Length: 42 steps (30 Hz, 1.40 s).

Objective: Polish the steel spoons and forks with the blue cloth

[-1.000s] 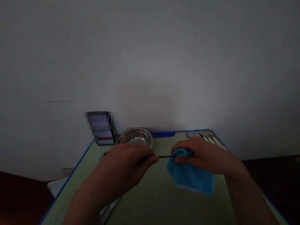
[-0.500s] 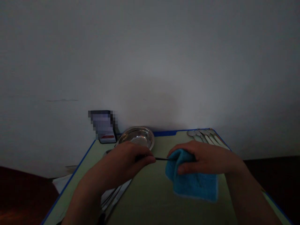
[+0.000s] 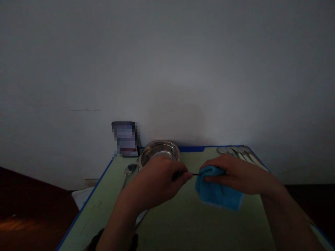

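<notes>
Over the table, my left hand [image 3: 162,183] is closed around one end of a thin, dark-looking utensil [image 3: 195,174]. Only a short length of its shaft shows, so its kind is hidden. My right hand [image 3: 230,170] pinches a blue cloth [image 3: 220,193] folded around the other end, and the cloth's loose part hangs below the fingers. Partly behind my left hand stands a shiny metal bowl [image 3: 146,153]. A spoon [image 3: 130,169] lies left of that bowl, and my left forearm hides part of the cutlery there.
Several spoons and other cutlery [image 3: 238,152] lie side by side at the table's far right corner. A phone [image 3: 128,139] with a lit screen leans by the wall at the far left. The light green table [image 3: 199,226] has a blue edge and meets the wall [image 3: 167,69].
The view has shifted a little left, so things appear further right. My hands have drawn slightly closer together, and less of the utensil's shaft shows. The spoon beside the bowl has come into sight.
</notes>
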Tool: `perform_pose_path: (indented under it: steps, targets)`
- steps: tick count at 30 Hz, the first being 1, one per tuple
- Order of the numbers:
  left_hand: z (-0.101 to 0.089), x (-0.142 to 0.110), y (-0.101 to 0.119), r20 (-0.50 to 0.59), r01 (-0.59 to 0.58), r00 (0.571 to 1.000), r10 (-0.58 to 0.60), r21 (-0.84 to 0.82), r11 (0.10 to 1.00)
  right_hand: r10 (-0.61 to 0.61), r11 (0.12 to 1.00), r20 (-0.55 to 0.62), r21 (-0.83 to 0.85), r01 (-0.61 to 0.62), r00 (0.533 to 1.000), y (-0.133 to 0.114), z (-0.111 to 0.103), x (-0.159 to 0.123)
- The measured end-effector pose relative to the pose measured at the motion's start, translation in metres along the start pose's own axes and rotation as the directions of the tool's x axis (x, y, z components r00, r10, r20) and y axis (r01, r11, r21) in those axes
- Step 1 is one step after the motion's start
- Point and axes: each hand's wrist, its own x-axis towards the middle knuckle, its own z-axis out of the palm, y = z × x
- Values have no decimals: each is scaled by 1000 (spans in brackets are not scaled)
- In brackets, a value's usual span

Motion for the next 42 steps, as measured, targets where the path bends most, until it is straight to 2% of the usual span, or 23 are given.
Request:
perform_pose_path:
  steps: [5, 7, 11, 16, 20, 24, 28, 33, 39, 42]
  targets:
    - [-15, -7, -7, -73, 54, 995, -61, -101, 993, 53, 997, -97, -56, -58, 994, -3, -3, -7]
    - [-20, -12, -10, -48, 62, 997, -68, -116, 991, 55, 996, -108, -62, -62, 993, -7, -4, -8]
    - [-25, -21, -6, 14, 42, 999, -40, -144, 989, 19, 999, -46, -25, -21, 999, -19, -3, -9]
    - [-18, -17, 10, 51, 14, 999, -8, -117, 993, -70, 997, -61, -34, 68, 996, -31, 5, -5]
    - [-10, -9, 16, 21, -11, 1000, 12, -52, 999, -73, 997, -65, -40, 71, 995, -31, 9, 0]
    - [-14, -11, 12, -16, -53, 999, 52, -54, 997, -69, 997, -56, -47, 66, 996, -26, 3, -1]
    - [-24, -19, 2, -92, -82, 993, 73, -92, 992, 17, 997, -39, -73, -20, 999, -22, -3, -9]
    - [-24, -22, -1, -55, -21, 998, 17, -59, 998, 59, 994, -2, -94, -59, 998, -23, -2, -13]
    - [-14, -18, 7, -56, 16, 998, -18, -31, 999, 64, 994, -16, -89, -65, 998, -25, -1, -12]
    - [-11, -16, 13, -13, 20, 1000, -20, -33, 999, 55, 994, -35, -91, -58, 998, -27, 0, -11]
